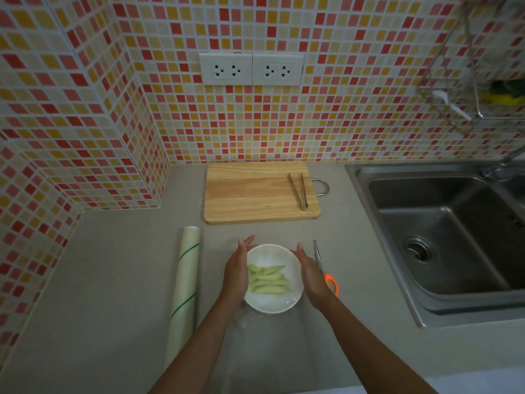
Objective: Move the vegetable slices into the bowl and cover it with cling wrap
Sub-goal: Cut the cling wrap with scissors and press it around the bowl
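A white bowl (272, 280) is seen standing on the grey countertop (113, 280), close to its near edge and roughly midway between the tiled left wall and the sink (443, 231) set into the right side. Pale green vegetable slices (267, 279) are piled inside the bowl. The bowl is flanked by both hands: the left hand (237, 273) is laid against its left rim and the right hand (311, 275) against its right rim, each with fingers held straight and together, palms turned inward, not curled around anything. A sheet of clear cling wrap (264, 336) can be made out on the countertop just in front of the bowl, toward the near edge; whether it reaches over the bowl cannot be told. A roll of cling wrap (184, 288) with green stripes is laid lengthwise to the left of the bowl, apart from it. Scissors (324, 268) with orange handles are placed just right of the right hand, partly hidden by the wrist. A wooden cutting board (255, 194) is set against the back edge by the tiled wall, and metal tongs (299, 191) are rested on its right part.
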{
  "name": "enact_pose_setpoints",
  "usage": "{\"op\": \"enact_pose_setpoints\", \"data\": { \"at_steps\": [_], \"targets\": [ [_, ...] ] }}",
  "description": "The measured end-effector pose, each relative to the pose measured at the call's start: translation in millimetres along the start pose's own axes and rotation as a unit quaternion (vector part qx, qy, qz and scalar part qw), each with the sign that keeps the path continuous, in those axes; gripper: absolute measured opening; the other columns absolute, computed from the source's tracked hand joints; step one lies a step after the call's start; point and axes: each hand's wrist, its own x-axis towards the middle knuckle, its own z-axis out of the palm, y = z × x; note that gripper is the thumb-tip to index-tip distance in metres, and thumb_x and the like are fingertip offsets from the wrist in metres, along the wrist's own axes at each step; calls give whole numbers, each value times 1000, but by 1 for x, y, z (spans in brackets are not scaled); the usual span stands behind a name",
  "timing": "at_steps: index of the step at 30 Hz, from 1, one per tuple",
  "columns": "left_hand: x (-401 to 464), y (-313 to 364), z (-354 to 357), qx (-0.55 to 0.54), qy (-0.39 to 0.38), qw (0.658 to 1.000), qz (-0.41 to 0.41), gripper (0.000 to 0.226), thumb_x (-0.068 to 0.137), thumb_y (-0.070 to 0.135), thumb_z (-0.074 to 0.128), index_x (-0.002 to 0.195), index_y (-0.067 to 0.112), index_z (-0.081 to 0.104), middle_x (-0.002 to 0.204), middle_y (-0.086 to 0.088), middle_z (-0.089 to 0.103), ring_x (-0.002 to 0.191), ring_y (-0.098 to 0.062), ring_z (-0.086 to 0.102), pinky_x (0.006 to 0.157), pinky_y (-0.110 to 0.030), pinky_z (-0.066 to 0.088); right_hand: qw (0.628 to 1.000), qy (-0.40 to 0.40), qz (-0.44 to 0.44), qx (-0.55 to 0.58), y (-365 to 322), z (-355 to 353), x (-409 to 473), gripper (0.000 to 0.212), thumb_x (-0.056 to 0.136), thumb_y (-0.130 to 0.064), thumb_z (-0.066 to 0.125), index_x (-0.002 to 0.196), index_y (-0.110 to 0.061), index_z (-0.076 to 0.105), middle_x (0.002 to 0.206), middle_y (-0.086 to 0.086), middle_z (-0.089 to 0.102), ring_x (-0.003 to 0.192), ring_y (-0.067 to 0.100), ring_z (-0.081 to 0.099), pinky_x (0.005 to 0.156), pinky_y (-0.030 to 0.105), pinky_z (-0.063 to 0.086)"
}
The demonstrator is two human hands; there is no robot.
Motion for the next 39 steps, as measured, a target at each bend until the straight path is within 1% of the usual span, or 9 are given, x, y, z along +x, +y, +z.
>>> {"op": "enact_pose_setpoints", "data": {
  "at_steps": [4,7,13,21,26,29,32,36,39],
  "targets": [
    [5,13,-12,78,-9,995,57,62,94,60,14,131,33,55,125,6,64,116,-11,55,101,-31,39,997,31,-59,-38,-11,-3,1,57,102,-42,29,111,1,66,116,24,66,109,35,61,98,47,45],
    [-11,9,-10,15,67,994,82,71,86,69,17,127,30,59,118,12,67,109,-1,57,90,-20,39,995,19,-91,-40,-27,-5,6,49,101,-39,32,123,-7,63,125,7,65,117,16,59,99,33,45],
    [-34,-11,9,-47,100,990,86,65,88,59,25,139,26,47,130,1,62,123,-15,54,109,-36,40,994,-45,-84,-51,-21,5,5,36,101,-25,40,109,-8,70,114,7,70,108,19,62,99,33,44],
    [-9,-8,-5,-20,41,996,77,59,90,65,27,130,32,55,108,15,72,109,-8,63,96,-29,45,995,-6,-76,-62,-8,9,0,37,101,-20,42,109,8,65,97,-1,68,100,12,61,68,-1,43],
    [4,16,-19,49,-44,995,70,68,84,67,18,135,36,49,126,8,64,121,-7,54,103,-24,36,986,30,-76,-144,-6,-2,4,50,101,-39,36,100,-3,71,101,8,71,96,20,64,87,31,47],
    [-5,20,-22,24,58,993,101,64,88,65,18,130,34,56,122,15,63,118,2,51,91,-6,32,988,56,-100,-102,-20,-4,9,45,101,-38,37,110,-9,70,111,3,69,102,14,64,81,22,48],
    [-25,4,-10,-58,123,988,71,52,97,54,25,127,30,59,115,17,66,114,-1,56,90,-10,38,989,-18,-110,-96,-36,5,15,44,102,-35,35,116,-9,68,118,3,68,110,12,62,82,19,47],
    [-34,-14,4,-46,140,987,68,44,102,37,27,134,25,54,124,12,61,115,-4,54,81,4,37,990,-98,-44,-94,-37,16,17,43,100,-36,42,112,-7,70,115,14,70,107,25,65,95,37,49],
    [-26,-18,2,-32,142,987,73,43,102,36,27,132,27,55,122,7,64,111,-7,57,81,-2,41,990,-105,-31,-84,-35,14,16,43,100,-35,42,113,-5,69,116,18,69,112,31,63,100,41,46]
  ]
}}
